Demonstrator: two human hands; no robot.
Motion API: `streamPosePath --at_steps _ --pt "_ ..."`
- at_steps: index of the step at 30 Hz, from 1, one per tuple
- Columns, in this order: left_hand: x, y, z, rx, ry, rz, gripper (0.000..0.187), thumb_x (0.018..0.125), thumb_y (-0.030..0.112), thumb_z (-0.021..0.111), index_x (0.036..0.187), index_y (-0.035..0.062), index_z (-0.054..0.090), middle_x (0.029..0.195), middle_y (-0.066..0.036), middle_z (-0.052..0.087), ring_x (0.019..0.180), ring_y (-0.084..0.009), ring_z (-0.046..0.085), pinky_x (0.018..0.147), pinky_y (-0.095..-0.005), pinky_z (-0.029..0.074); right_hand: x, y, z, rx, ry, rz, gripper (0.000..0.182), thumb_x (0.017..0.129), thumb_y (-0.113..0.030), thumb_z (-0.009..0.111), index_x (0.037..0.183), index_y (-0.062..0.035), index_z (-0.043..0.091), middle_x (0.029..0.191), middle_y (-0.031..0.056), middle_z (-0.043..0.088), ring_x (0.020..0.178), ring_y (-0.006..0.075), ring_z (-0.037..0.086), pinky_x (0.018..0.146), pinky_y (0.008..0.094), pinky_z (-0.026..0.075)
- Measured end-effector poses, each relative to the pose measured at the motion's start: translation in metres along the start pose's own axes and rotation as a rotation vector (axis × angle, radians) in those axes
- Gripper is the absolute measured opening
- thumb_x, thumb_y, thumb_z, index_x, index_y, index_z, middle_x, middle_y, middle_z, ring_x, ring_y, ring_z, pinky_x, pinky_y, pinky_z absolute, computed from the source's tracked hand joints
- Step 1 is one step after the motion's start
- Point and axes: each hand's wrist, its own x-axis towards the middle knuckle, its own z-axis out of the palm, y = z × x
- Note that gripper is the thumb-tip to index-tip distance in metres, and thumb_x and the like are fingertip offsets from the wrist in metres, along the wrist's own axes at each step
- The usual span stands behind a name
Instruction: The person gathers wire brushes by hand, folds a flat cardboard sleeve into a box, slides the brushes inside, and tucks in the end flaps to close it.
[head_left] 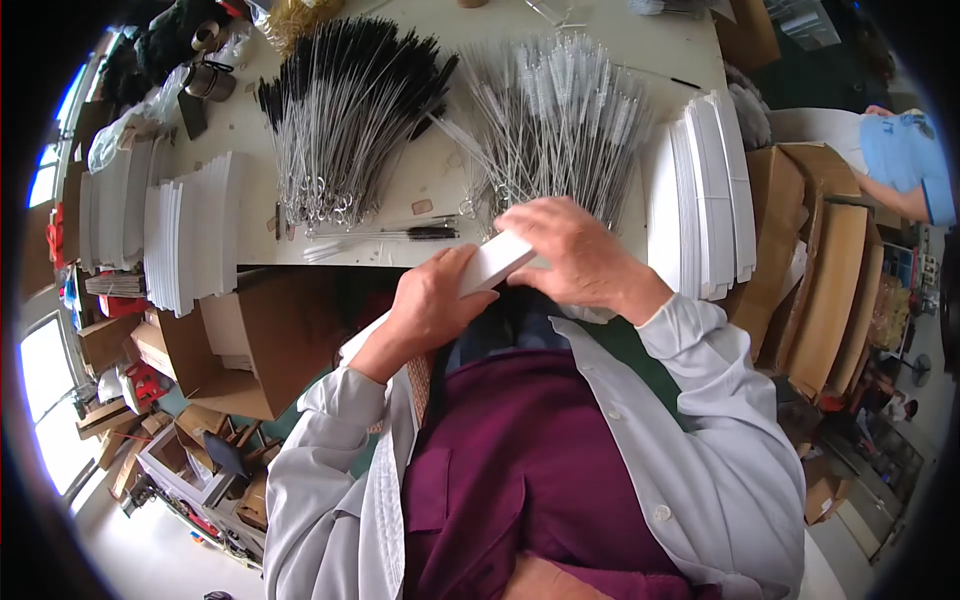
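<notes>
A long, narrow white box slants between my hands in front of the table's near edge. My left hand is wrapped round its middle, and the lower part runs back under my left forearm. At the upper end, my right hand has its fingers bent over the box, thumb below. What is inside the box does not show. Just beyond my hands lie a few loose wire brushes at the table edge. Behind them spread a large pile of black-bristled brushes and a pile of white-bristled brushes, with wire loops toward me.
Stacks of flat white boxes stand at the right and left of the table. An open cardboard carton sits below on the left, with more cartons at the right. Another person's blue sleeve shows far right.
</notes>
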Motion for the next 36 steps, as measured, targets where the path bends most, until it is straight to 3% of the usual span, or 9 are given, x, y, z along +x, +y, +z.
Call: streamPosePath --at_steps 2,6,8,9,11,17,24,31,36 --pt "0.004 0.000 -0.002 -0.074 0.040 -0.023 0.058 0.081 0.031 0.083 0.126 0.0008 0.063 0.108 -0.021 0.070 0.097 -0.0361 0.071 0.084 -0.0432 0.055 -0.009 0.006 -0.021 0.047 0.182 0.211 0.062 0.080 -0.025 0.086 0.133 0.0000 0.062 0.129 0.0167 0.066 0.121 0.0344 0.061 0.107 0.0446 0.048" --pt "0.014 0.007 -0.012 -0.466 -0.142 -0.234 0.059 0.085 0.035 0.083 0.128 -0.0012 0.064 0.097 -0.010 0.070 0.088 -0.0194 0.067 0.081 -0.0349 0.053 -0.028 0.011 -0.005 0.268 0.336 0.343 0.064 0.086 -0.029 0.083 0.136 0.0027 0.059 0.125 0.0225 0.067 0.109 0.0351 0.069 0.096 0.0428 0.056" --pt "0.020 0.016 -0.022 -0.800 -0.291 -0.374 0.057 0.087 0.037 0.081 0.126 -0.0027 0.066 0.095 -0.008 0.069 0.085 -0.0160 0.065 0.078 -0.0325 0.052 -0.029 0.006 0.008 0.295 0.371 0.320 0.063 0.090 -0.030 0.082 0.138 0.0031 0.058 0.122 0.0195 0.069 0.104 0.0284 0.072 0.092 0.0385 0.057" --pt "0.024 0.026 -0.031 -0.806 -0.318 -0.355 0.055 0.089 0.039 0.079 0.121 -0.0041 0.067 0.094 -0.006 0.067 0.082 -0.0131 0.064 0.076 -0.0302 0.051 -0.029 0.002 0.014 0.638 0.410 0.469 0.060 0.093 -0.028 0.079 0.139 0.0032 0.057 0.120 0.0173 0.071 0.102 0.0253 0.072 0.092 0.0371 0.057" --pt "0.030 0.023 -0.038 -0.876 -0.382 -0.344 0.054 0.089 0.041 0.078 0.118 -0.0042 0.067 0.094 -0.006 0.068 0.082 -0.0138 0.064 0.077 -0.0303 0.051 -0.021 -0.007 0.021 1.166 0.529 0.584 0.051 0.101 -0.024 0.071 0.141 0.0036 0.055 0.114 0.0118 0.074 0.097 0.0166 0.071 0.087 0.0318 0.057" --pt "0.051 0.015 -0.039 -1.166 -0.533 -0.314 0.065 0.086 0.051 0.079 0.116 -0.0051 0.066 0.098 -0.013 0.070 0.083 -0.0185 0.066 0.079 -0.0324 0.053 -0.010 -0.002 0.012 1.329 0.597 0.643 0.040 0.101 -0.020 0.070 0.133 0.0030 0.063 0.096 0.0066 0.074 0.081 0.0104 0.067 0.068 0.0250 0.053" --pt "0.088 0.013 -0.062 -1.033 -0.581 -0.215 0.078 0.098 0.056 0.064 0.144 -0.0048 0.047 0.109 -0.016 0.067 0.086 -0.0199 0.069 0.075 -0.0328 0.059 0.024 -0.011 0.021 1.185 0.891 0.733 0.033 0.100 -0.017 0.071 0.127 0.0022 0.064 0.088 0.0049 0.071 0.075 0.0099 0.067 0.065 0.0238 0.053" --pt "0.110 -0.002 -0.071 -0.801 -0.420 -0.053 0.062 0.109 0.021 0.053 0.162 0.0067 0.024 0.106 -0.013 0.069 0.084 -0.0139 0.067 0.074 -0.0289 0.057 0.054 -0.013 0.034 1.077 1.142 0.850 0.033 0.097 -0.013 0.075 0.118 -0.0006 0.052 0.092 0.0061 0.071 0.078 0.0116 0.068 0.064 0.0250 0.055" --pt "0.121 0.007 -0.075 -0.426 -0.247 0.134 0.060 0.101 0.007 0.057 0.157 0.0054 0.037 0.085 -0.011 0.069 0.076 -0.0125 0.063 0.073 -0.0291 0.051 0.060 -0.011 0.051 1.094 1.227 0.886 0.023 0.096 -0.012 0.076 0.108 -0.0026 0.059 0.087 0.0031 0.069 0.073 0.0069 0.064 0.061 0.0226 0.052"
